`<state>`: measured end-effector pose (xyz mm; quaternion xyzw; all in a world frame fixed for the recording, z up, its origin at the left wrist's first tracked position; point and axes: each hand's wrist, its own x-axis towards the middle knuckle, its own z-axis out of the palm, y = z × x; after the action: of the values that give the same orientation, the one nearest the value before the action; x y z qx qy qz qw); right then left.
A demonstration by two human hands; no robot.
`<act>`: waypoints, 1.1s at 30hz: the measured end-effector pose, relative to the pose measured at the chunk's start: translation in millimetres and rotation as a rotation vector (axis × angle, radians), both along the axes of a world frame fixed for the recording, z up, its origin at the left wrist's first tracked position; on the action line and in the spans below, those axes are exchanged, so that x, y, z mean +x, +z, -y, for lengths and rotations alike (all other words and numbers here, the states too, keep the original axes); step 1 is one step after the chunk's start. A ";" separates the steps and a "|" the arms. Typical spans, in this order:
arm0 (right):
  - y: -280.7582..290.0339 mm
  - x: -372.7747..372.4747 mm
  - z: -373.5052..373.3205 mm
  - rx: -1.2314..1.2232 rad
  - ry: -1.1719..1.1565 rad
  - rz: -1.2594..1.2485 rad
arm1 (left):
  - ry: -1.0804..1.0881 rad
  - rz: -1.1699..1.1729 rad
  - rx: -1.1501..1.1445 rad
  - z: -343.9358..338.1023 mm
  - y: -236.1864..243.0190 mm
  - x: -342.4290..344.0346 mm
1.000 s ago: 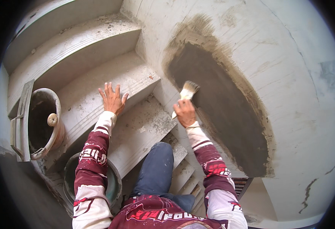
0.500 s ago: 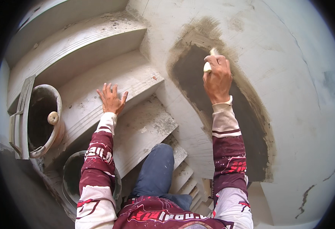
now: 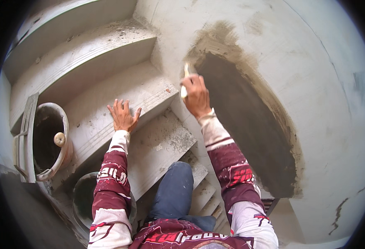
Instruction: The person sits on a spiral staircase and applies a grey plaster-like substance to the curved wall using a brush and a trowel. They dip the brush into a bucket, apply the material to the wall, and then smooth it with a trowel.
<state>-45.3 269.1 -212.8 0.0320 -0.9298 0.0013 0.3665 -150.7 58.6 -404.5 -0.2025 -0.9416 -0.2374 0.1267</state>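
My left hand (image 3: 123, 117) lies with fingers spread on a dusty stair tread (image 3: 147, 92), close to its front edge, and holds nothing. In my right hand (image 3: 197, 94) is a small brush (image 3: 186, 69) with a pale handle, its tip pointing up and smeared by motion. That tip is at the upper left edge of a dark grey plaster patch (image 3: 249, 124) on the wall. A damp brown border (image 3: 220, 39) with brush marks runs around the patch.
On the left stands a bucket (image 3: 67, 145) with a long-handled flat float (image 3: 29, 137) leaning on its rim. A second dark bucket (image 3: 82, 195) is partly hidden by my left arm. Steps descend beside my knee (image 3: 175, 182). Cracks (image 3: 338, 213) mark the wall at right.
My right hand has moved left and slightly down with the brush, from the top of the dark patch to its left edge. My left hand stays on the tread; the view has shifted slightly.
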 end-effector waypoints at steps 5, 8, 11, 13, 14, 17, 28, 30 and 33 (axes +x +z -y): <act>49.9 4.2 -19.2 -0.060 -0.048 -0.315 | -0.011 -0.013 -0.036 -0.1 -0.9 -0.7; 59.6 66.2 -41.8 -0.051 -0.159 -0.532 | -0.006 -0.005 -0.037 -0.8 3.3 -4.0; 57.0 152.1 -47.7 -0.002 -0.325 -0.721 | 0.008 0.002 -0.028 3.4 -2.2 -6.8; 45.7 205.3 -47.9 0.030 -0.480 -0.835 | 0.001 -0.027 -0.058 3.7 -2.1 -6.6; 40.0 230.6 -47.7 0.081 -0.624 -0.841 | -0.002 -0.037 -0.070 3.7 -2.5 -4.3; 42.2 253.0 -32.6 0.159 -0.787 -0.946 | -0.029 -0.040 -0.083 1.9 0.7 -2.1; 33.3 -14.4 -27.4 -0.145 -0.260 -0.589 | -0.041 -0.074 -0.057 -5.8 3.9 -1.1; 47.8 -33.9 -14.8 -0.234 -0.167 -0.459 | -0.047 -0.079 -0.047 -5.6 -2.0 -2.9; 57.3 -23.6 -13.8 -0.292 -0.019 -0.524 | -0.010 -0.078 -0.032 -4.5 -4.9 -2.3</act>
<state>-68.8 282.9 -155.5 -0.0304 -0.7936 0.1235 0.5949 -153.0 63.0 -409.4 -0.2184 -0.9386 -0.2147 0.1589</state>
